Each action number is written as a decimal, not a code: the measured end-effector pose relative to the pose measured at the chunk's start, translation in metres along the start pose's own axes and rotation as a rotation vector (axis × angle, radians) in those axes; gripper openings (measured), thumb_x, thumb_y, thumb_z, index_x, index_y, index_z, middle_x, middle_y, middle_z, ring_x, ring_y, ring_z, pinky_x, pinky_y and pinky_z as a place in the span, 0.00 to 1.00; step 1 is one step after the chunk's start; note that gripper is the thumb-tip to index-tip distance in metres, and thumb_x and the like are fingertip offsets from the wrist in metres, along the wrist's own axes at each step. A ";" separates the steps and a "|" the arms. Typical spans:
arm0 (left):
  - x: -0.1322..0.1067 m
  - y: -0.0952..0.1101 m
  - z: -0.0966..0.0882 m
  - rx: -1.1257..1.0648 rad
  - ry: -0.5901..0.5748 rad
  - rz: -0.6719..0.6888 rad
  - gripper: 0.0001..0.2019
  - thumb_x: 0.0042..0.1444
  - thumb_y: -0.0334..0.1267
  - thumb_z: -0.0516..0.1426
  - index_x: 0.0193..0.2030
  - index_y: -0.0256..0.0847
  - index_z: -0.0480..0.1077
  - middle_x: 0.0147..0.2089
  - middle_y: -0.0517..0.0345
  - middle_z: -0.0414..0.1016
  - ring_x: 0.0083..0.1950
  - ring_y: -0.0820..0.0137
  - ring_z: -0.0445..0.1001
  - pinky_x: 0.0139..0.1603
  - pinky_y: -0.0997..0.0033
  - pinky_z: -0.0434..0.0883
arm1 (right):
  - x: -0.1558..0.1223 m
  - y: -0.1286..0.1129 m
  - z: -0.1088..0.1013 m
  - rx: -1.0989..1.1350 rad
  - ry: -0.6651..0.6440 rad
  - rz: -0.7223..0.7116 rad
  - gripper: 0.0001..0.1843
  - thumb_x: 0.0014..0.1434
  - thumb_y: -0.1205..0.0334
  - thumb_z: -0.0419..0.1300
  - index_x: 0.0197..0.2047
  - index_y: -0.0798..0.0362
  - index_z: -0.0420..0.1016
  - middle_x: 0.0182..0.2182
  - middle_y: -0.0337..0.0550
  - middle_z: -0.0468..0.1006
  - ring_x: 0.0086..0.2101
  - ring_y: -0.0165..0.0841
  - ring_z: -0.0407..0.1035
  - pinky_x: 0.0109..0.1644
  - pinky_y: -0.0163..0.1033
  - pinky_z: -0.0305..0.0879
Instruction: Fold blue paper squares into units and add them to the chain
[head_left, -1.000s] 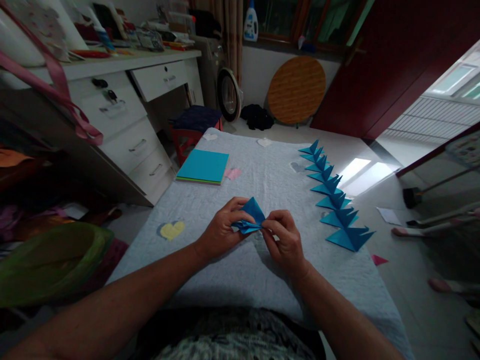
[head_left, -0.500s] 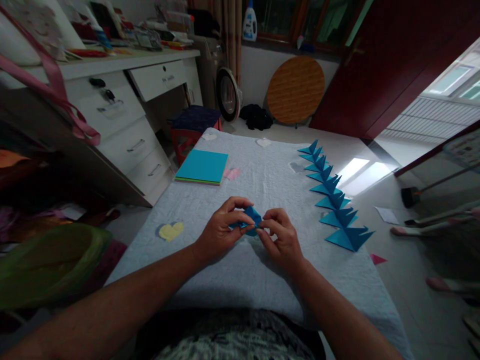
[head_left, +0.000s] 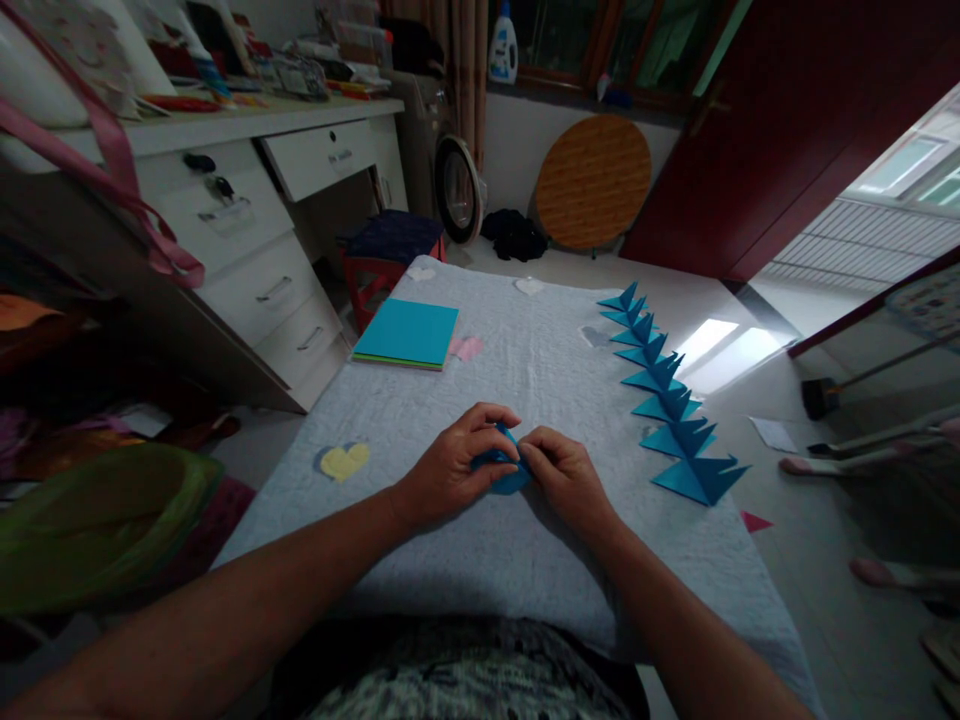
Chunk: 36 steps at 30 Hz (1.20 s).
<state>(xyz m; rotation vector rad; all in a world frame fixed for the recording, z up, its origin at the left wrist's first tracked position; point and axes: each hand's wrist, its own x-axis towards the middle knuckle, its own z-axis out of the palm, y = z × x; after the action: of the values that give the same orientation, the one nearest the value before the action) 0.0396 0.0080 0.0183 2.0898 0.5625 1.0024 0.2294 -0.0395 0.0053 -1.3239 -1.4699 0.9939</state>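
A small folded piece of blue origami paper (head_left: pixel 511 482) is held between both hands above the middle of the cloth-covered table (head_left: pixel 420 540). My left hand (head_left: pixel 461 462) pinches its left side with thumb and fingers, and they hide part of it. At its right edge my right hand (head_left: pixel 561 466) is closed in a pinch, fingertips on the paper. Several finished blue paper cranes (head_left: pixel 664 375) stand in a row along the right side. To the upper left lies a square stack of coloured paper (head_left: pixel 409 333), a blue sheet on top.
White drawers (head_left: pixel 247 265) and a desk line the left, with a green-lined bin (head_left: pixel 105 530) below. A red stool (head_left: pixel 390 245) with a dark cushion touches the far left corner. On the floor at right lies a pink paper scrap (head_left: pixel 756 521).
My right fingers have curled in tighter on the paper, and the hand has tilted downward. The folded paper has shifted slightly down and right and turned a little.
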 end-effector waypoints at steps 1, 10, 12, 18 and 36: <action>0.000 0.000 0.001 -0.010 0.015 -0.013 0.04 0.60 0.32 0.60 0.42 0.43 0.73 0.53 0.53 0.70 0.55 0.65 0.72 0.57 0.62 0.70 | 0.000 0.000 0.001 -0.003 -0.003 0.005 0.13 0.61 0.57 0.58 0.28 0.52 0.72 0.21 0.35 0.66 0.24 0.28 0.59 0.27 0.33 0.56; 0.001 -0.010 0.011 -0.340 0.145 -0.442 0.33 0.47 0.36 0.69 0.59 0.45 0.63 0.52 0.52 0.71 0.45 0.68 0.73 0.46 0.68 0.72 | 0.000 0.002 0.003 -0.054 0.072 -0.024 0.06 0.54 0.63 0.59 0.26 0.52 0.69 0.21 0.34 0.66 0.24 0.27 0.60 0.27 0.32 0.57; 0.004 -0.010 0.009 -0.429 0.047 -0.543 0.22 0.47 0.39 0.69 0.46 0.39 0.69 0.39 0.59 0.73 0.38 0.71 0.71 0.39 0.72 0.70 | 0.000 0.000 0.003 -0.032 0.090 -0.022 0.05 0.53 0.63 0.60 0.26 0.52 0.69 0.21 0.33 0.65 0.23 0.26 0.60 0.26 0.31 0.57; 0.004 -0.007 0.008 -0.568 -0.137 -0.617 0.12 0.50 0.41 0.67 0.32 0.35 0.71 0.27 0.64 0.69 0.29 0.76 0.65 0.32 0.76 0.65 | 0.000 -0.004 0.002 0.156 -0.006 0.082 0.07 0.53 0.60 0.62 0.29 0.52 0.70 0.20 0.32 0.65 0.21 0.25 0.59 0.24 0.31 0.56; 0.003 -0.007 0.010 -0.291 -0.242 -0.420 0.11 0.58 0.43 0.61 0.32 0.37 0.73 0.29 0.61 0.70 0.32 0.73 0.67 0.34 0.75 0.65 | -0.002 -0.006 0.001 0.172 -0.008 0.030 0.18 0.59 0.51 0.62 0.24 0.52 0.68 0.19 0.32 0.62 0.22 0.26 0.56 0.25 0.32 0.54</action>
<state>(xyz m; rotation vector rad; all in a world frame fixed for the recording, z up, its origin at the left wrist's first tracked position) 0.0492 0.0096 0.0102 1.7082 0.6524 0.5446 0.2268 -0.0425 0.0106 -1.2222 -1.3416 1.1198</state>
